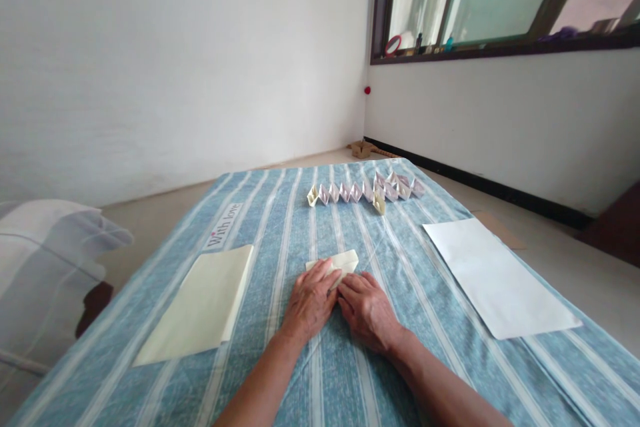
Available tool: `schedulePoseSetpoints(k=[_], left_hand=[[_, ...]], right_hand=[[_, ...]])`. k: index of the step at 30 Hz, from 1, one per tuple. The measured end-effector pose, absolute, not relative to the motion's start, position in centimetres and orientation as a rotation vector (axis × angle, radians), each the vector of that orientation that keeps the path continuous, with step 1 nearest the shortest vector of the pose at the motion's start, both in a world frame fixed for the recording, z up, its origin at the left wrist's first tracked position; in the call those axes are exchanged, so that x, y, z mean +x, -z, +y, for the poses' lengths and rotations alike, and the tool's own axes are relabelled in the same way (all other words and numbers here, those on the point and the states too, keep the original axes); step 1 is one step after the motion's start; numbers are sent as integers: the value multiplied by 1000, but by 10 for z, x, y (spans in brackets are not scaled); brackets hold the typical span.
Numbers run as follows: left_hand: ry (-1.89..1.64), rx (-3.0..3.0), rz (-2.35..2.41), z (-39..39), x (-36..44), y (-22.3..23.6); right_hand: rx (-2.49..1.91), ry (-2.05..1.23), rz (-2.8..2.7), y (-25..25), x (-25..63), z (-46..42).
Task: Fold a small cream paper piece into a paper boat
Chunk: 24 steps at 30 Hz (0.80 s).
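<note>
A small folded piece of pale yellow paper lies on the blue striped bedsheet in front of me. My left hand rests on its near left part, fingers stretched flat and pressing it down. My right hand lies beside it, fingertips at the paper's near edge, fingers extended and close together. Most of the paper's near half is hidden under the hands.
A stack of pale yellow sheets lies to the left and white sheets to the right. A row of several small folded paper pieces sits farther back. A white mesh cover stands at the left edge. A window sill with small items is upper right.
</note>
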<state>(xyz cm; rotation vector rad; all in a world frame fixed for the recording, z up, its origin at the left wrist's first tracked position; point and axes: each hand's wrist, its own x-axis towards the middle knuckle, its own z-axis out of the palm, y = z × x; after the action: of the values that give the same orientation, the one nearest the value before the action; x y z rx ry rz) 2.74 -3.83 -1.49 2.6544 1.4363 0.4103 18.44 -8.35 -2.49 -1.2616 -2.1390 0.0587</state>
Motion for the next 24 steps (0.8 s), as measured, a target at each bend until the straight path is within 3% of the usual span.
schedulePoseSetpoints(k=[9, 24], left_hand=[[-432, 2650, 1445, -39, 29, 15], [-525, 2634, 1442, -39, 30, 16]], right_hand=[[-1450, -202, -2133, 24, 190, -77], [-1724, -170, -2053, 22, 199, -72]])
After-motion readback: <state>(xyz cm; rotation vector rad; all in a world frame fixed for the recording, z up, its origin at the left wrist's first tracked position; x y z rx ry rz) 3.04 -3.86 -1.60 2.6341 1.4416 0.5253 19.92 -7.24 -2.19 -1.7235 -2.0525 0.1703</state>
